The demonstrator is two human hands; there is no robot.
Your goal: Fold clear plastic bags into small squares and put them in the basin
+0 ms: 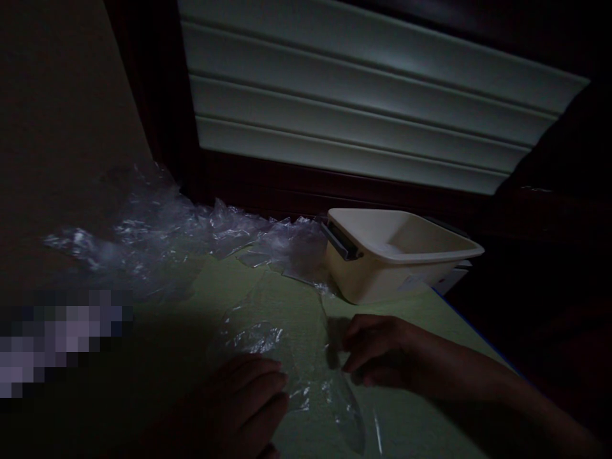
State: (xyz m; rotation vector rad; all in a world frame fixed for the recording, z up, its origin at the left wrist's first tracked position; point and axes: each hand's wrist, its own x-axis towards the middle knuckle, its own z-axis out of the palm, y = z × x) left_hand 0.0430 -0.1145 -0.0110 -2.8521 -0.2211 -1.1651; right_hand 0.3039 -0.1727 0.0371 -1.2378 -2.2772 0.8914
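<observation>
Right hand point(389, 350), fingers loosely parted, and left hand point(251, 401), grip unclear, flank clear plastic film point(306, 360).

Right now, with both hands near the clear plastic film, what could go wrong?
1. The thin, clear, creased plastic film beside the left hand could slip or bunch.
2. The cream, rectangular plastic bin stands near the edge of the green tabletop; the right hand might bump it.
3. Dim light may hide film edges.
</observation>
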